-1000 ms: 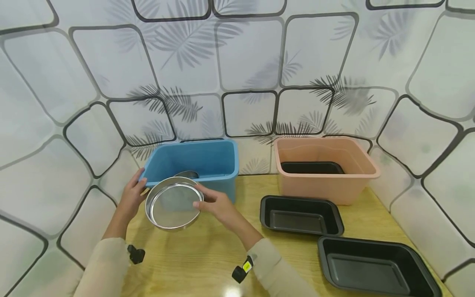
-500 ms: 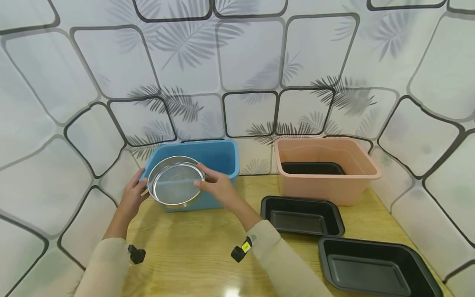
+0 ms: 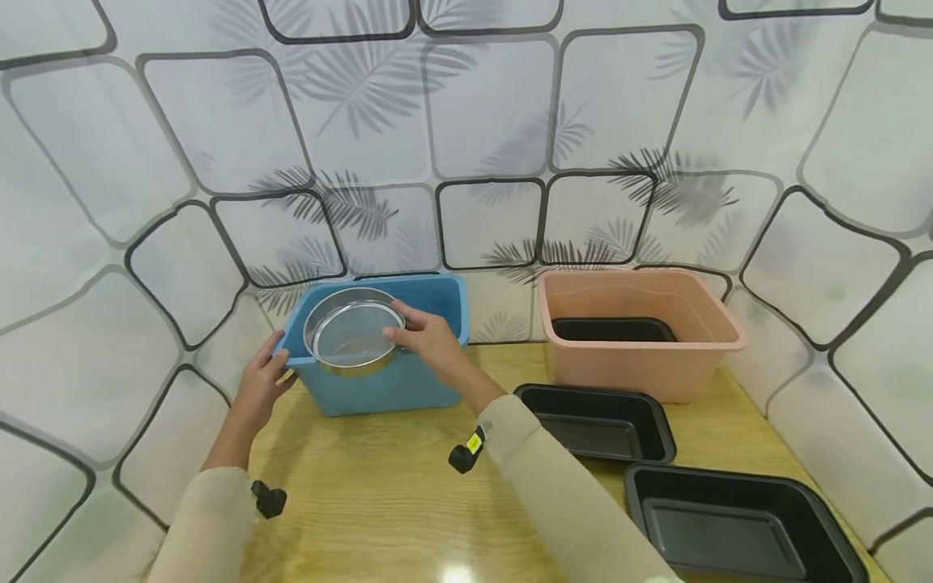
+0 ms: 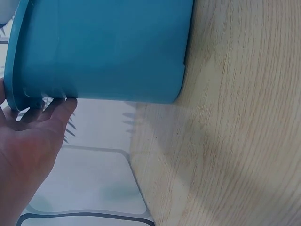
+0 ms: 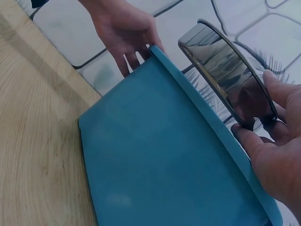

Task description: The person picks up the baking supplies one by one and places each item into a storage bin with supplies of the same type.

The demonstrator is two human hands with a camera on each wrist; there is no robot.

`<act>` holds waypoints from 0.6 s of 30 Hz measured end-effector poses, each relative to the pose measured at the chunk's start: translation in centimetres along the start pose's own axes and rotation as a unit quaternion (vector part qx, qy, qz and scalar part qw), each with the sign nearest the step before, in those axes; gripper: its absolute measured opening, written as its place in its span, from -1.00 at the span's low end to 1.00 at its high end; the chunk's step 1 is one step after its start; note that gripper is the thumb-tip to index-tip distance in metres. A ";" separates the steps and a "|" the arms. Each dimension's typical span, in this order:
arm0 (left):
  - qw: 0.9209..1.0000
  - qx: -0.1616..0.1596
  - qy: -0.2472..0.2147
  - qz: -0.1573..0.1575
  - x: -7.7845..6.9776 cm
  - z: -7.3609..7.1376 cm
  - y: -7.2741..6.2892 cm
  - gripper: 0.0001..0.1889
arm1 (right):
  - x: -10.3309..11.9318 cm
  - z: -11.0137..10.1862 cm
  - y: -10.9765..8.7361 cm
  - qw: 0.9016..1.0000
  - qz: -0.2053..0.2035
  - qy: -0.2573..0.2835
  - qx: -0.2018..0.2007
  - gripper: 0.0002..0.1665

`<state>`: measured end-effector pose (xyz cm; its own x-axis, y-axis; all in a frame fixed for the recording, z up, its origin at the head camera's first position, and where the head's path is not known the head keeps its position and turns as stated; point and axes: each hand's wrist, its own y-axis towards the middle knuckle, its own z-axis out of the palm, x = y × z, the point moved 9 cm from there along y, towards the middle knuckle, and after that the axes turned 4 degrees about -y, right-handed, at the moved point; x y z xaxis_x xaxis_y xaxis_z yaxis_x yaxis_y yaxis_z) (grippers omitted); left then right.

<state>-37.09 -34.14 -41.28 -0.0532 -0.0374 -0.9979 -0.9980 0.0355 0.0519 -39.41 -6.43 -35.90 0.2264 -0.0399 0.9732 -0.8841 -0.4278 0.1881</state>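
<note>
A round metal sieve [image 3: 354,336] with a see-through mesh bottom is tilted over the front rim of a blue plastic bin [image 3: 386,390]. My right hand [image 3: 432,344] pinches the sieve's right edge between thumb and fingers. In the right wrist view, the sieve's shiny side wall [image 5: 230,70] is just above the bin's rim. At the bin's front left corner, my left hand [image 3: 264,379] grips the rim; the left wrist view has its fingers [image 4: 59,115] tucked under that rim. Most of the bin's inside is hidden behind the sieve.
A peach bin [image 3: 634,372] stands at the back right with a black pan [image 3: 612,329] inside. Two black rectangular pans, a smaller one [image 3: 605,433] and a larger one [image 3: 722,534], lie in front of it on the wooden table [image 3: 364,502]. Patterned cloth [image 3: 488,121] surrounds the table.
My right hand has raised the sieve from in front of the blue bin up and slightly right, over its opening. A metal piece seen in the bin earlier is now hidden. My left hand stays put.
</note>
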 end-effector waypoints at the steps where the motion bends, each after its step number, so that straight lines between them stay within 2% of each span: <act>1: 1.000 0.000 0.000 -0.001 0.0 0.0 0.0 -0.28 | -0.1 -0.1 0.3 1.000 0.004 -0.004 -0.002 -0.23; 6: 1.000 0.000 -0.002 -0.001 0.2 -0.1 0.1 -0.29 | -0.3 -0.1 1.8 1.000 0.010 -0.015 -0.007 -0.23; 18: 1.000 -0.014 -0.004 0.001 0.0 -0.1 0.0 -0.30 | -1.5 0.0 4.7 0.998 0.058 -0.019 -0.014 -0.20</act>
<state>-37.06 -34.28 -41.29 -0.0550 -0.0298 -0.9980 -0.9985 0.0067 0.0548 -43.93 -8.39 -36.49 0.1365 -0.1229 0.9830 -0.9166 -0.3922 0.0782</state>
